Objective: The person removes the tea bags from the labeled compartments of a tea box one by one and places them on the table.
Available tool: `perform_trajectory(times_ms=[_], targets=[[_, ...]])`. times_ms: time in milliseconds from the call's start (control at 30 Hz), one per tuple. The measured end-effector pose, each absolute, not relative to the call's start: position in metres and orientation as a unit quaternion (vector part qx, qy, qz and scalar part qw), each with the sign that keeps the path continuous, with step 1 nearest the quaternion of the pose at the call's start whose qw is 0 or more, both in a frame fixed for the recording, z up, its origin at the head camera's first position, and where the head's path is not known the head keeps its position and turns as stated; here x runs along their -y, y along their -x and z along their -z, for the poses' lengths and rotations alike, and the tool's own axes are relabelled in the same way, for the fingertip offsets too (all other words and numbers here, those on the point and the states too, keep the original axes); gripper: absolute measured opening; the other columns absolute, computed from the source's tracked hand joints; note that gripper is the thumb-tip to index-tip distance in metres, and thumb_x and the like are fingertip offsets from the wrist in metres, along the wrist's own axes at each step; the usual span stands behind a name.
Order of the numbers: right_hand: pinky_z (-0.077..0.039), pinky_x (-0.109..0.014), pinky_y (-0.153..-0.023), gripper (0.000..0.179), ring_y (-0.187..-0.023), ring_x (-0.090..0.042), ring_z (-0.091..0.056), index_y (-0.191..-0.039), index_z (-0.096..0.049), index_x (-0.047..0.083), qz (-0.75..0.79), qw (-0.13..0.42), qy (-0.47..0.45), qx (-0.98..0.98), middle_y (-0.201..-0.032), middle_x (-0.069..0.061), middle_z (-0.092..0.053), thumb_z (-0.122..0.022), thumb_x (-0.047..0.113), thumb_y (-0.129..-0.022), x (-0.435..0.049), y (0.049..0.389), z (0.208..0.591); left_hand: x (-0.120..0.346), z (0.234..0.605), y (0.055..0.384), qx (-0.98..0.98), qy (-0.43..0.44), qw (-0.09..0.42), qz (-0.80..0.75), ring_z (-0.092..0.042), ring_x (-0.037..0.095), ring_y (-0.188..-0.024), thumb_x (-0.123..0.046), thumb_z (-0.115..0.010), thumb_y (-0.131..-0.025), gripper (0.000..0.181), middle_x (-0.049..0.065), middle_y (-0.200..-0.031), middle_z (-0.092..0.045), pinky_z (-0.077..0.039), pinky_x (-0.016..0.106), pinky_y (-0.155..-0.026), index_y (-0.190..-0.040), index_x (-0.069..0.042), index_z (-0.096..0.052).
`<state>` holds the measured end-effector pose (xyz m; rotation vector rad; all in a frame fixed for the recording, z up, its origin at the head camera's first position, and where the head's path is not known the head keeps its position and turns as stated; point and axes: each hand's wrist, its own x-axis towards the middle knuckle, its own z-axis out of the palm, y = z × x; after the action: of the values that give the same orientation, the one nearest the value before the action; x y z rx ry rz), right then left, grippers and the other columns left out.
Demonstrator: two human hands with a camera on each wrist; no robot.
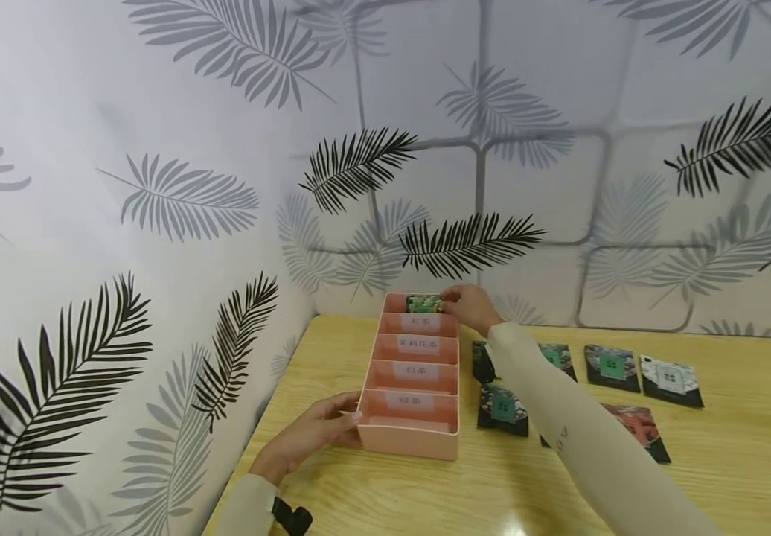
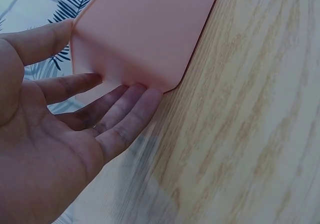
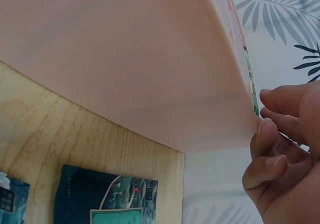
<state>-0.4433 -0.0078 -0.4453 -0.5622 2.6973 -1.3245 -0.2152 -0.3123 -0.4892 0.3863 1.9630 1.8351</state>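
A long pink divided box (image 1: 408, 441) stands on the table, with white labels in Chinese characters on its dividers. In its farthest compartment is a green-patterned packet (image 1: 423, 304). My right hand (image 1: 471, 307) reaches over the box's far right corner and pinches the packet's right end. Only a thin edge of the packet (image 3: 251, 78) shows past the box wall in the right wrist view. At the near left corner my left hand (image 1: 321, 428) holds the box, thumb at the front edge and fingertips (image 2: 150, 96) against the wall low down. The nearer compartments hold nothing visible.
Several dark packets lie right of the box, among them one with a teal label (image 1: 502, 408), a white-topped one (image 1: 670, 380) and a red one (image 1: 638, 428). My right forearm (image 1: 560, 417) partly covers some. A leaf-patterned wall (image 1: 225, 246) borders the wooden table (image 1: 747, 432) behind and left.
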Motion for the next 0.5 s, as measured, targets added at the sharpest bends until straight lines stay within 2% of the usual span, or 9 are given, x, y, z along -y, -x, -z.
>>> perform_trajectory(times_ms=[100,267,367,500], targets=[[-0.056,-0.049,-0.094,0.035,-0.117,-0.035,-0.064,-0.135,-0.065,-0.001,0.424,0.036,0.179,-0.887,-0.130,-0.020,-0.066,-0.061,0.018,-0.105,0.0098,0.4473,0.4451,0.3119,0.4885,0.2166,-0.705,-0.144,0.214,-0.660,-0.062,0.034,-0.120,-0.023,-0.054,-0.109,0.059,0.025,-0.149,-0.048,-0.052,0.049,-0.104,-0.160,-0.003,-0.033],[-0.055,-0.050,-0.095,0.031,-0.114,-0.035,-0.065,-0.128,-0.070,0.000,0.403,0.024,0.173,-0.898,-0.125,-0.019,-0.069,-0.064,0.018,-0.103,0.0120,0.4489,0.4454,0.3123,0.4887,0.2174,-0.708,-0.141,0.216,-0.658,-0.063,0.034,-0.119,-0.025,-0.056,-0.109,0.060,0.024,-0.147,-0.049,-0.052,0.049,-0.103,-0.160,-0.005,-0.033],[-0.056,-0.050,-0.093,0.026,-0.110,-0.034,-0.066,-0.121,-0.072,0.002,0.399,0.015,0.178,-0.899,-0.119,-0.017,-0.071,-0.066,0.018,-0.102,0.0136,0.4485,0.4462,0.3135,0.4895,0.2171,-0.707,-0.138,0.216,-0.659,-0.063,0.035,-0.118,-0.025,-0.056,-0.109,0.060,0.025,-0.147,-0.049,-0.052,0.050,-0.103,-0.160,-0.004,-0.033],[-0.057,-0.048,-0.087,0.013,-0.097,-0.030,-0.068,-0.104,-0.073,0.005,0.403,0.001,0.192,-0.895,-0.104,-0.012,-0.073,-0.071,0.018,-0.099,0.0154,0.4470,0.4460,0.3147,0.4912,0.2168,-0.705,-0.137,0.211,-0.663,-0.063,0.036,-0.117,-0.023,-0.055,-0.109,0.058,0.025,-0.146,-0.049,-0.052,0.051,-0.103,-0.159,-0.003,-0.034]])
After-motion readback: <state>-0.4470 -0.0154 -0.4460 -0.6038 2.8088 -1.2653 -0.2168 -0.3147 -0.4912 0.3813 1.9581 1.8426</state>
